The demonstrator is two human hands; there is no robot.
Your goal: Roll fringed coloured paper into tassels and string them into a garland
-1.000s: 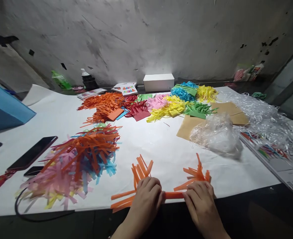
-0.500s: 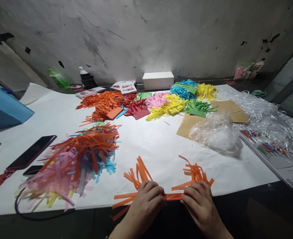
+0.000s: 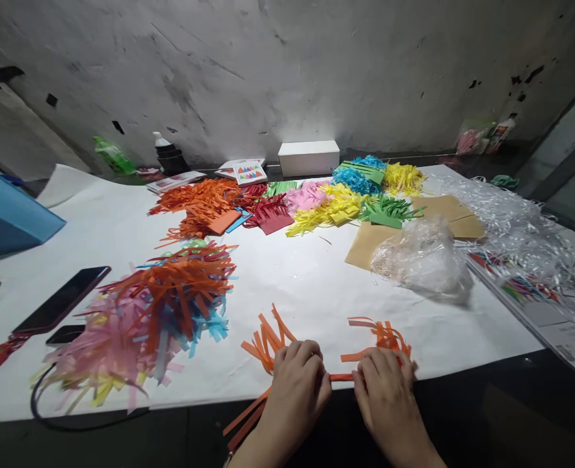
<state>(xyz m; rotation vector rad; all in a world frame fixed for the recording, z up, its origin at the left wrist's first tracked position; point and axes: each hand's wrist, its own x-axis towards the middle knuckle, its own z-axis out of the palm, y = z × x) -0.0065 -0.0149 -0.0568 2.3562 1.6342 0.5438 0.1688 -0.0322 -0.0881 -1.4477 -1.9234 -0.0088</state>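
An orange tissue-paper tassel point(image 3: 267, 342) lies at the front edge of the white paper sheet point(image 3: 297, 279), its fringed strips spreading out to both sides. My left hand point(image 3: 301, 380) has its fingers closed on the left part of the tassel's middle. On the right part of that middle, my right hand point(image 3: 384, 390) is closed in the same way. Between the hands shows a narrow, tightly rolled orange band. My fingertips partly hide the paper they pinch.
Left lies a heap of multicoloured tassels point(image 3: 136, 331), with a phone point(image 3: 63, 299) beside it. Fringed paper bundles point(image 3: 336, 207) line the back, before a white box point(image 3: 309, 158). At right are a clear plastic bag point(image 3: 427, 266), brown envelopes point(image 3: 448, 214) and white ribbon point(image 3: 516, 227).
The orange band between my hands has become narrower. Both hands have rolled slightly forward, and the left strips have shifted with them.
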